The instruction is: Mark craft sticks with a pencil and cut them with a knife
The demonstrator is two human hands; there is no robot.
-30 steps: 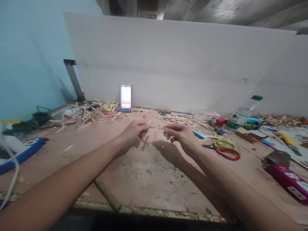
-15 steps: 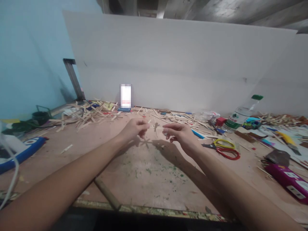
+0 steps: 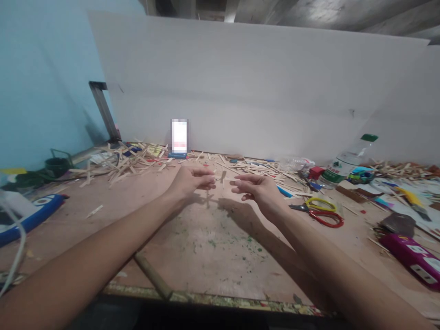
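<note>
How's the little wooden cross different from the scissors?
The little wooden cross is held up between the left hand and right hand; the scissors lie on the table.
The cross is pale all over; the scissors show yellow, red and dark grey.
The cross is made of thin sticks; the scissors have big loops.
Both have parts that cross.

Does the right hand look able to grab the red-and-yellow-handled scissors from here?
Probably yes: the scissors lie near the right hand, with nothing seen covering them, though that hand seems occupied pinching a small wooden piece.
</note>
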